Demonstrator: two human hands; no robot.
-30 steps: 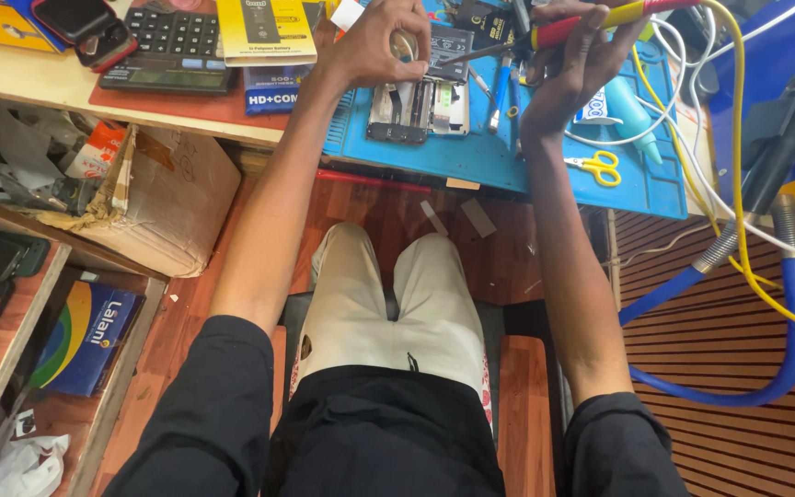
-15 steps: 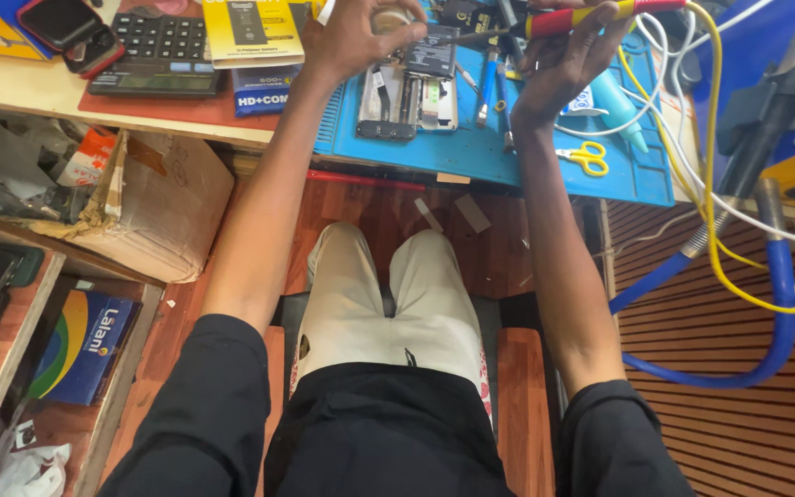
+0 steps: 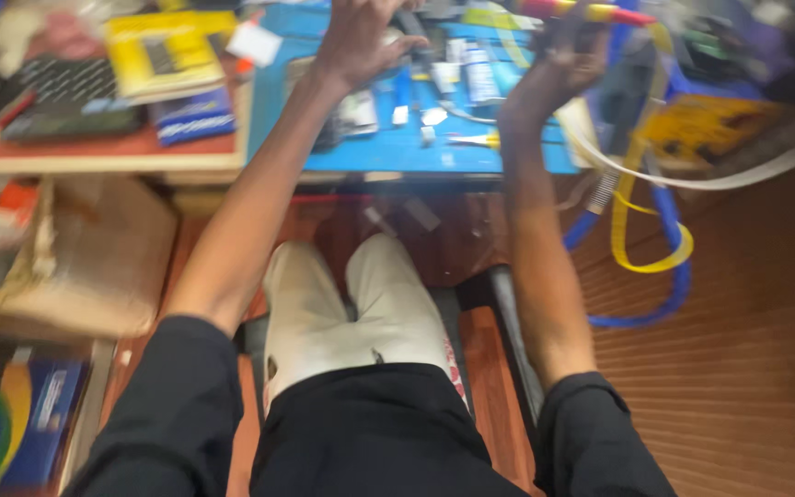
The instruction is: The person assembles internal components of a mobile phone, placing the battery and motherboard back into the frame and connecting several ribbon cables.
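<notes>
Two hands: left hand point(image 3: 361, 37), right hand point(image 3: 558, 69), over one blue mat point(image 3: 471, 152).

Evenly lit indoor view from above, fairly bright, with warm tones and soft, weak shadows. Motion blur smears the whole picture, heaviest along the top and right edges: the blue mat point(image 3: 508, 156) and the yellow cable point(image 3: 641, 239) look streaked. Both forearms stay somewhat clearer. No strong glare; small print is unreadable

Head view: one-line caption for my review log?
Seated person's left hand and right hand, holding a red-and-yellow tool, reach over a cluttered blue mat.
</notes>
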